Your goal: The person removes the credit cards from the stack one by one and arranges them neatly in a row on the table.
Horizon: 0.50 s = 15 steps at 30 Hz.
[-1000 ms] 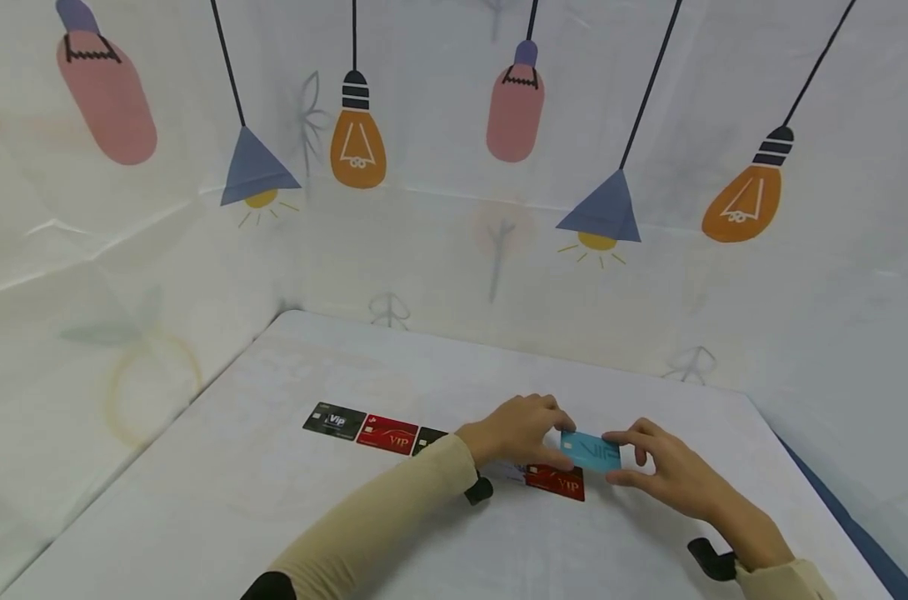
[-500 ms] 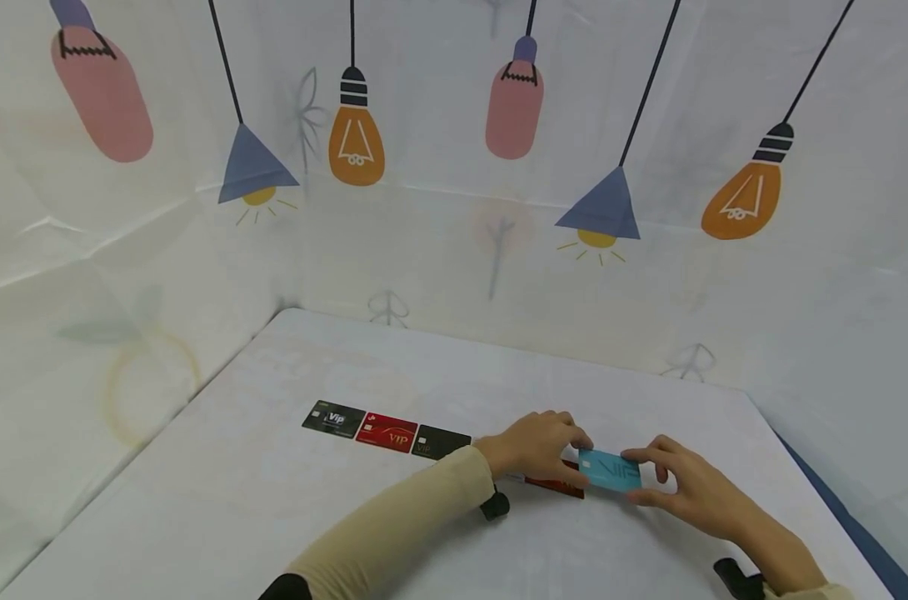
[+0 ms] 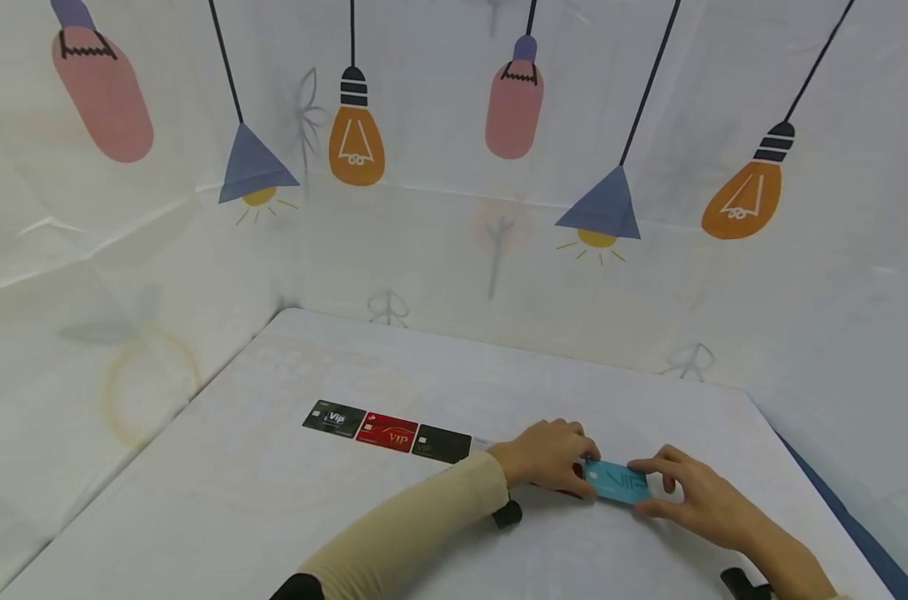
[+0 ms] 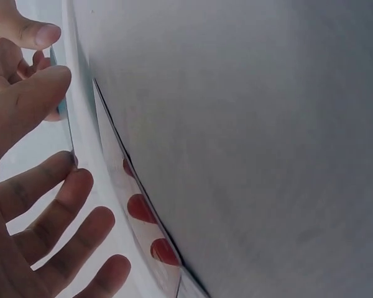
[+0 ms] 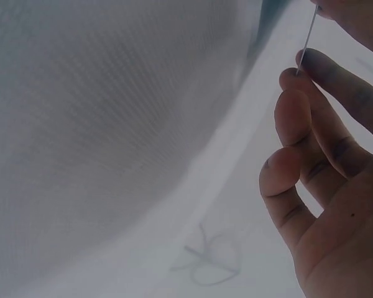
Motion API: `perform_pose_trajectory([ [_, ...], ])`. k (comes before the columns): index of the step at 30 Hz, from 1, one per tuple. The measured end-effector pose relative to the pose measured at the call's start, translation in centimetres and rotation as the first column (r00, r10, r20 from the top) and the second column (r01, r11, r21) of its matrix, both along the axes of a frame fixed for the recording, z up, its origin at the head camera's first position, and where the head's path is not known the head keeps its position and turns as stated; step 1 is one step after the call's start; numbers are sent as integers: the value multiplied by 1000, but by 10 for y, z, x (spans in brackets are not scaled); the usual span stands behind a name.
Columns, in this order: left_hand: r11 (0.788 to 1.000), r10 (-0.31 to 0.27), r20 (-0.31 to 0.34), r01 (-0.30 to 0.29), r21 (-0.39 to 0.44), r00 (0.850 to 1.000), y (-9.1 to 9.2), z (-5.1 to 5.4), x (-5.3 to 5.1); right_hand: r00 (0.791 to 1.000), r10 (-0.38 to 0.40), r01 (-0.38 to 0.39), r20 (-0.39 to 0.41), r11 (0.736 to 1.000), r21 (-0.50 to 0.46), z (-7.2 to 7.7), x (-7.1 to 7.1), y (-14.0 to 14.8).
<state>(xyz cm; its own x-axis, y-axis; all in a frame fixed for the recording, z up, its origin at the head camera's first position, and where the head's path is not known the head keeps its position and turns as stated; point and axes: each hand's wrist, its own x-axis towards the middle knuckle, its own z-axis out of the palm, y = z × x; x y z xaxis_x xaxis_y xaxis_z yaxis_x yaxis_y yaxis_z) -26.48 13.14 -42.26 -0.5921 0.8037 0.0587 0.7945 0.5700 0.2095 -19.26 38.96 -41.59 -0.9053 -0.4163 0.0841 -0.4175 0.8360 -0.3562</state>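
A light-blue VIP card (image 3: 616, 482) is held between both hands at the right end of a row of cards. My left hand (image 3: 546, 456) pinches its left end between thumb and forefinger, the other fingers spread in the left wrist view. At its right end my right hand (image 3: 695, 500) pinches it too; the right wrist view shows the card edge-on at the fingertips. The row holds a dark Vip card (image 3: 335, 419), a red VIP card (image 3: 387, 432) and a black VIP card (image 3: 441, 444). A pale card and another red card lie mostly hidden behind the left hand.
The cards lie on a white table (image 3: 394, 533). A white sheet (image 3: 431, 250) printed with lamps and bulbs hangs along the back and left edges. Black wrist mounts (image 3: 508, 514) sit under both wrists.
Both hands have moved right and nearer with the blue card, lowering it towards the table. The black card and part of the pale one are now uncovered; the last red card is more covered.
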Motion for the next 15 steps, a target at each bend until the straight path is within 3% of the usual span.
perform_pose_trajectory([
  [15,997,33,-21,-35,-76,999,7,0,3,994,-7,9,107,1000,-18,-7,-3,3],
])
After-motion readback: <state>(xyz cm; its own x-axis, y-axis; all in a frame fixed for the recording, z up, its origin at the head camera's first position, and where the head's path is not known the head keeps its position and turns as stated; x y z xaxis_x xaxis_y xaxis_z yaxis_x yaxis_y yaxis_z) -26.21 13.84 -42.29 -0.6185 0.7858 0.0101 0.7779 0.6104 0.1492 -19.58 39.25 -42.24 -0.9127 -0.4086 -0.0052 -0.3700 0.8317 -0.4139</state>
